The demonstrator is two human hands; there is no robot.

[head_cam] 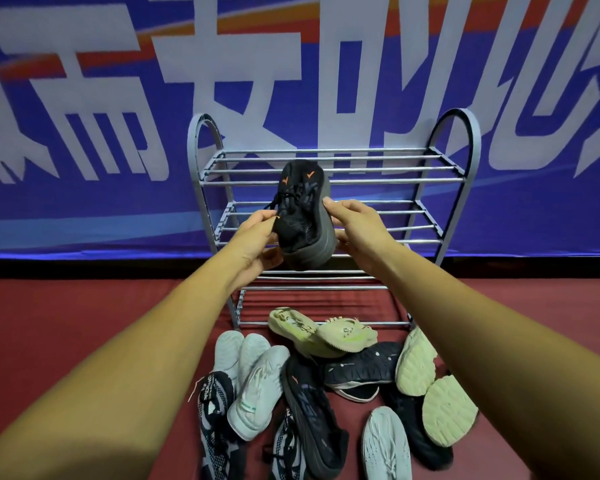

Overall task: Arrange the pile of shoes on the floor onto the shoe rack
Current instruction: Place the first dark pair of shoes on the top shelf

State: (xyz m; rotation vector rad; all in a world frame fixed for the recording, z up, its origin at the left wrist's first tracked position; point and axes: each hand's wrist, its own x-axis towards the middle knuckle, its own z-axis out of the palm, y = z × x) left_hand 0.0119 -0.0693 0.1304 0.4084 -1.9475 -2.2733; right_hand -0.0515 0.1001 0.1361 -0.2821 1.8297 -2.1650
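Note:
I hold a black sneaker (303, 209) with orange marks and a thick grey sole up in front of the grey metal shoe rack (333, 181). My left hand (257, 244) grips its heel and collar side. My right hand (355, 230) grips the sole side, fingers curled round it. The sneaker's toe points up, level with the rack's top and middle shelves. All three barred shelves that I see carry no shoes. A pile of several shoes (326, 386) lies on the red floor in front of the rack, between my forearms.
The pile holds white sneakers (257, 389), a matching black sneaker (312, 410), pale yellow clogs (323, 332), patterned black-and-white shoes (215, 420) and soles turned up (416, 365). A blue banner wall (84, 133) stands right behind the rack.

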